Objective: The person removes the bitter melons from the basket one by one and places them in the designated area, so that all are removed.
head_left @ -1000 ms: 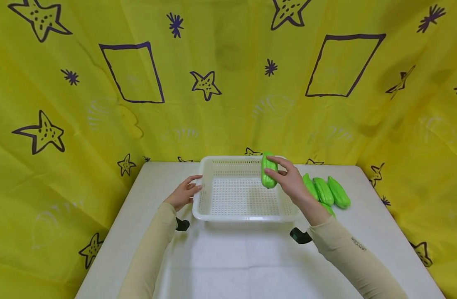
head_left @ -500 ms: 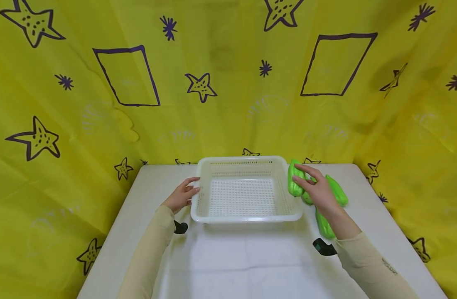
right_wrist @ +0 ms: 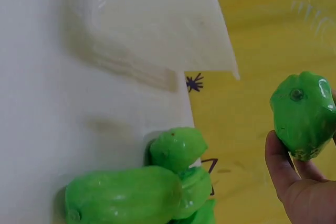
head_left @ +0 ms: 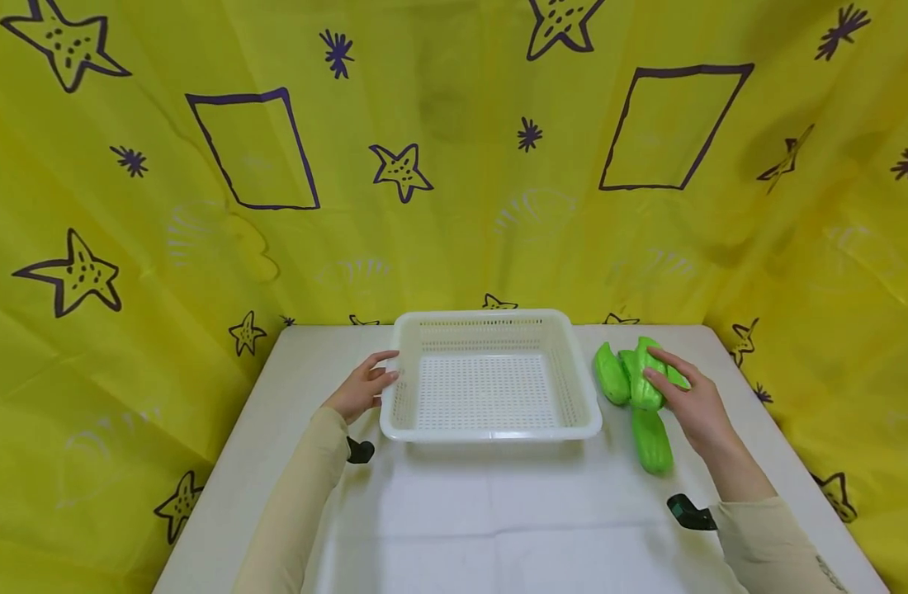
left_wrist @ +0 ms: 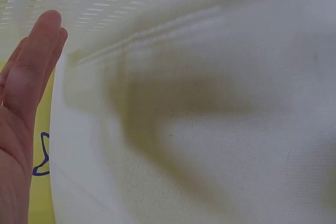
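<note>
In the head view my right hand (head_left: 697, 406) pinches a long, glossy, ridged green papaya (head_left: 649, 384) between thumb and fingers. It is held up over a group of similar papayas, partly hiding them. The right wrist view shows the held papaya (right_wrist: 304, 114) end-on, raised off the table, with the thumb below it. A white perforated plastic basket (head_left: 491, 435) stands at the middle of the table. Against its left rim rest the fingers of my left hand (head_left: 361, 389). Seen from the left wrist, that hand (left_wrist: 26, 82) has straight fingers along the basket's side.
Several papayas lie right of the basket; one papaya (head_left: 651, 443) points toward the front. The white table (head_left: 454, 511) ends at a yellow curtain (head_left: 454, 247) printed with starfish. Black wrist mounts (head_left: 690, 513) stick out under the sleeves.
My right hand has carried the papaya rightward from over the basket's right side to over the other papayas. The left hand stays at the basket's left rim.
</note>
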`<state>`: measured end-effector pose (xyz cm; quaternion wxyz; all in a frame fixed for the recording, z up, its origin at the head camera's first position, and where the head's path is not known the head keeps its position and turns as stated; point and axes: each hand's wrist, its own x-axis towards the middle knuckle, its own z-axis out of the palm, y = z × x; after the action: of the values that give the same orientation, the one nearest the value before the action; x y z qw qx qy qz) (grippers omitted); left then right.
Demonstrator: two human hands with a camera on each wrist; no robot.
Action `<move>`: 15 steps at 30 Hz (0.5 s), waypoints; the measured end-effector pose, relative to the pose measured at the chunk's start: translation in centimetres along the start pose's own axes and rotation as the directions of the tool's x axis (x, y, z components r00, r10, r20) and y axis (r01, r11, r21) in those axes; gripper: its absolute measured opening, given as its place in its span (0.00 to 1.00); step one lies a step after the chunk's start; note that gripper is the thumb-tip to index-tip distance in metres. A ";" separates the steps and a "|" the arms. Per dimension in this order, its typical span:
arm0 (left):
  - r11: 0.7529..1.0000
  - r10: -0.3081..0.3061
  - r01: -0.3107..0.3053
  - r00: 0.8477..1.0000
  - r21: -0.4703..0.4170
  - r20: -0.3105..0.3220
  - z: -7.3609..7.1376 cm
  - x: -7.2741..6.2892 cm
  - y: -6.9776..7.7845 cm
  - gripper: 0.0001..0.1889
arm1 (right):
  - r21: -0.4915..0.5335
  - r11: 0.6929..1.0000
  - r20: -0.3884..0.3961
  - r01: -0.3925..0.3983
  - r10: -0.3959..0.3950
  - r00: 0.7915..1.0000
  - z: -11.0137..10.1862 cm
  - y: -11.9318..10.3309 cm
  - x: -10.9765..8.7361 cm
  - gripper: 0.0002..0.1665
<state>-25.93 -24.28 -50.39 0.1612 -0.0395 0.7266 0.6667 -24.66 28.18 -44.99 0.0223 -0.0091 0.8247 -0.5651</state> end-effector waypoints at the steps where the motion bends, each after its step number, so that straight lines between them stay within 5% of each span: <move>1: 1.000 0.001 -0.001 1.000 0.004 -0.001 0.0 0.0 0.0 0.29 | 0.013 1.000 0.002 -0.009 0.009 1.000 -0.4 0.4 0.0 0.37; 15: 1.000 -0.003 0.003 1.000 0.019 -0.011 0.1 0.0 0.0 0.29 | 0.042 0.999 0.097 -0.025 0.021 0.995 -4.5 5.1 -1.7 0.34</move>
<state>-25.87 -24.18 -50.34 0.1584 -0.0427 0.7336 0.6595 -23.13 34.26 -48.06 0.0690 -0.0266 0.8103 -0.5814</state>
